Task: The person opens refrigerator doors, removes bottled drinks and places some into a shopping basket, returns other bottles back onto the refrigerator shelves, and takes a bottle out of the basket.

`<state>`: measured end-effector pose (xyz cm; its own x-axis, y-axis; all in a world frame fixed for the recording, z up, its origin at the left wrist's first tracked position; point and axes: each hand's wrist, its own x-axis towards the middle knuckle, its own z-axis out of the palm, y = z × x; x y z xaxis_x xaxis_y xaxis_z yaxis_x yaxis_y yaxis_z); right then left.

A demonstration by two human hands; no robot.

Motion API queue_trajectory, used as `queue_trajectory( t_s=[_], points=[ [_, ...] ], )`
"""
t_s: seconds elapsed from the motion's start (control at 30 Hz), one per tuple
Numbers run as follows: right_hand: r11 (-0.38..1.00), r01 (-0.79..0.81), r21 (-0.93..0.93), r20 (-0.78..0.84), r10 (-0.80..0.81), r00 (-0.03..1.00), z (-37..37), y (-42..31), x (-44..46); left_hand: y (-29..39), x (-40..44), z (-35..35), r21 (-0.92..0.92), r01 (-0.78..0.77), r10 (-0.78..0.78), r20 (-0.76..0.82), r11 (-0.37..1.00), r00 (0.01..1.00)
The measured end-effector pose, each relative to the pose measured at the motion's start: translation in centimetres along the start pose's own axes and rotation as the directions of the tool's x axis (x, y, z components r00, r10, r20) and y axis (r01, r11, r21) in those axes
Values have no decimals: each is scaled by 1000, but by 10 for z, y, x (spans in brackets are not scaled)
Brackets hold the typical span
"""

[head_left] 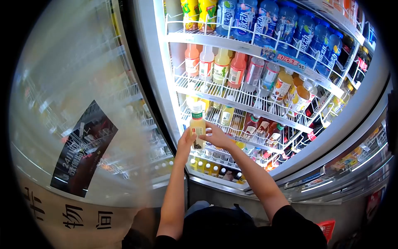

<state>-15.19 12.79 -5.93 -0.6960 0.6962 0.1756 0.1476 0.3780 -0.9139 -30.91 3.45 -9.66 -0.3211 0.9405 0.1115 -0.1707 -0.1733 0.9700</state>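
Note:
A bottle of pale yellow drink (197, 129) with a white cap and a green band round its neck is held upright between my hands, in front of the lit fridge shelves. My left hand (185, 143) grips its lower left side. On the right side, my right hand (216, 136) has its fingers closed against the bottle's body. Just behind the bottle, a lower wire shelf (226, 139) carries yellow and dark red drink bottles, partly hidden by my hands.
The glass fridge door (87, 83) stands swung out on the left, with a dark sign (84, 149) on it. Above, one shelf holds pink, yellow and clear bottles (221, 66); a higher one holds blue bottles (265, 23). Another cooler door (331, 178) curves along the right.

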Motion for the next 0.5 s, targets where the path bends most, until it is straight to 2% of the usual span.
queue_trajectory(
  t_s=[0.07,0.13,0.17,0.23,0.27,0.3,0.37,0.4,0.43,0.47,0.5],
  points=[
    [999,-29,22,-5,29,1000,7,-1,15,-4,16,-8,48,-58,60,-37,997,998],
    [1000,-2,-3,-188,1,982,18,4,29,-25,35,-18,-23,-70,68,-92,997,993],
    [999,-36,-15,-235,32,971,23,4,38,-39,47,-22,138,-126,151,-193,982,970],
    [995,88,52,-312,-68,948,34,21,59,-48,56,-26,426,-166,319,-317,889,893],
    [988,140,68,-351,-108,930,37,28,70,-53,58,-24,498,-183,380,-330,848,864],
    [988,144,62,-346,-114,931,40,29,79,-52,61,-23,530,-189,402,-322,827,857],
    [972,181,-150,-442,-229,867,45,30,93,-53,72,-18,563,-180,418,-329,807,847],
    [971,185,-151,-441,-234,867,45,34,102,-60,85,-19,569,-174,419,-333,804,845],
    [952,221,-213,-439,-295,849,45,44,114,-67,97,-21,602,-105,373,-339,792,864],
    [928,251,-275,-433,-352,829,44,55,125,-74,109,-25,601,-111,375,-335,791,864],
    [939,290,-184,-452,-342,824,46,60,134,-70,116,-25,549,-145,360,-308,823,880]
  ],
)
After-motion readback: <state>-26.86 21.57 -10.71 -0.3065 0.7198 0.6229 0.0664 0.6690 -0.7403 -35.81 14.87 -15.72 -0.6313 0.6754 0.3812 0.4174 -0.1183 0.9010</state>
